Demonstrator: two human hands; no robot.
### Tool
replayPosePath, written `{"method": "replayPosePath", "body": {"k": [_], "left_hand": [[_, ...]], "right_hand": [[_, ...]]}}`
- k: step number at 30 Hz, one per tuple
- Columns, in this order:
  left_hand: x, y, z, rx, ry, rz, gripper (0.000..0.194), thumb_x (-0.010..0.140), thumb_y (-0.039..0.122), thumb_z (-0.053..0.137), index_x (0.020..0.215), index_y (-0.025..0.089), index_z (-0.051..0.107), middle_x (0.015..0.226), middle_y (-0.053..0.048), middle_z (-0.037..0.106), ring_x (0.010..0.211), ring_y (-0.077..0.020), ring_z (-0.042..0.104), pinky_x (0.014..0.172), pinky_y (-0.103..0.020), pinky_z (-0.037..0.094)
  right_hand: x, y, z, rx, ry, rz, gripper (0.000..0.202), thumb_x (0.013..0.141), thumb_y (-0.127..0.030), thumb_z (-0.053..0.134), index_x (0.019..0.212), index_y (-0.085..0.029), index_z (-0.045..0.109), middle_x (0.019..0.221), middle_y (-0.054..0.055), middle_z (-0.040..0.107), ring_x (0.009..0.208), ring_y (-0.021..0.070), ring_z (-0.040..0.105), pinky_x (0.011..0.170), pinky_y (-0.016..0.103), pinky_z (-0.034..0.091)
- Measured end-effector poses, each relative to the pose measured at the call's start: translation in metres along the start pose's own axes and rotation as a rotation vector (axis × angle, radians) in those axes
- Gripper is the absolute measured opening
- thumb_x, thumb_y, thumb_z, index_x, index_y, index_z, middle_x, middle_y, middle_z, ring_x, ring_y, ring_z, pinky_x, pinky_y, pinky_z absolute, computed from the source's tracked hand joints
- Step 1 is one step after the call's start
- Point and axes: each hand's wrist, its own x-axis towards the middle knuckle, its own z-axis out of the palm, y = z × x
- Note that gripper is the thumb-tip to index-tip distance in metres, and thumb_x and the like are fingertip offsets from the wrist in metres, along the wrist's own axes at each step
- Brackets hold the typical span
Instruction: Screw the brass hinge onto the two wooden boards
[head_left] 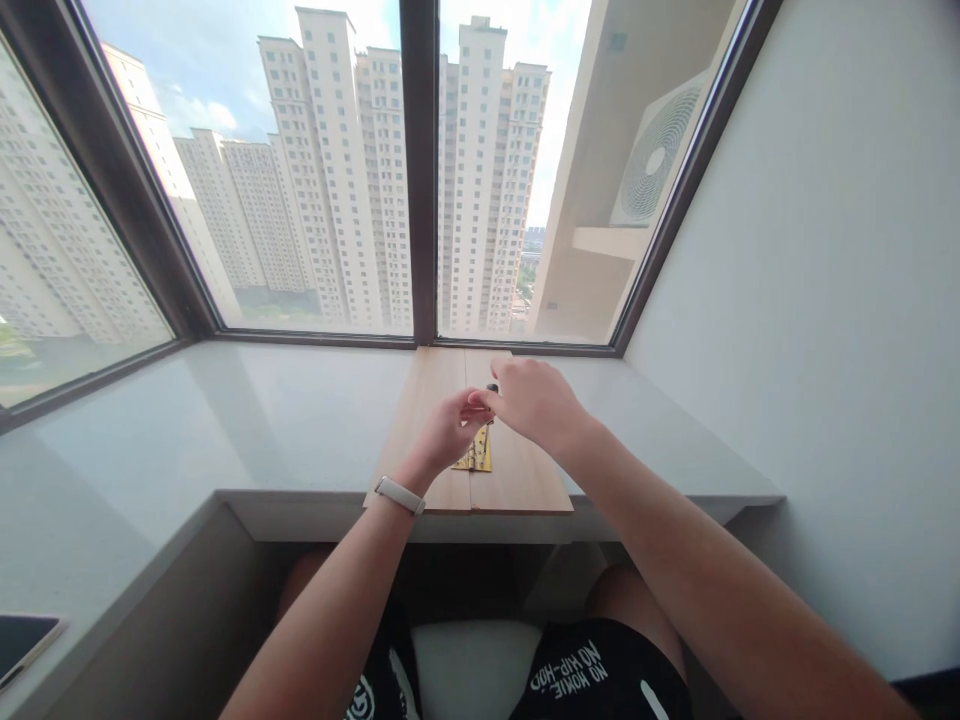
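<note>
While left hand (454, 430) and right hand (538, 402) meet, the curled hands pinch a small dark object (492, 388).

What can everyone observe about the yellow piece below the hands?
The yellow piece looks flat, with dark markings. It lies on the pale wood-look boards, across their seam, its near edge short of theirs. The left hand seems to hide its far part; its material and any finger contact are unclear.
</note>
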Motion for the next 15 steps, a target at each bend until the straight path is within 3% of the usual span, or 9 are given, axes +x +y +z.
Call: {"method": "replayPosePath", "body": {"k": [4,10,15], "left_hand": [[0.001,-0.001,0.002,0.043,0.018,-0.005,0.014,0.086,0.027,0.067,0.097,0.018,0.064,0.092,-0.007,0.073,0.089,-0.0209,0.07,0.081,-0.035,0.056],[-0.001,0.002,0.0,0.136,0.025,-0.005,0.019,0.082,0.031,0.072,0.09,0.018,0.06,0.087,-0.005,0.07,0.084,-0.019,0.068,0.073,-0.031,0.054],[-0.001,0.001,-0.003,0.04,-0.043,0.001,0.031,0.085,0.032,0.07,0.113,0.02,0.06,0.104,-0.008,0.07,0.093,-0.0192,0.068,0.081,-0.033,0.055]], "right_hand": [[0.002,-0.009,0.004,-0.069,-0.002,0.084,0.041,0.098,-0.047,0.047,0.095,-0.013,0.071,0.09,0.017,0.071,0.088,0.0269,0.068,0.075,0.032,0.047],[0.004,-0.01,0.011,-0.049,0.0,-0.023,0.029,0.098,-0.034,0.048,0.092,-0.014,0.069,0.084,0.013,0.07,0.078,0.0242,0.067,0.066,0.029,0.044],[0.003,0.0,0.011,0.01,-0.042,-0.118,0.014,0.093,-0.019,0.054,0.1,-0.016,0.065,0.094,0.01,0.069,0.079,0.0192,0.065,0.064,0.026,0.04]]}}
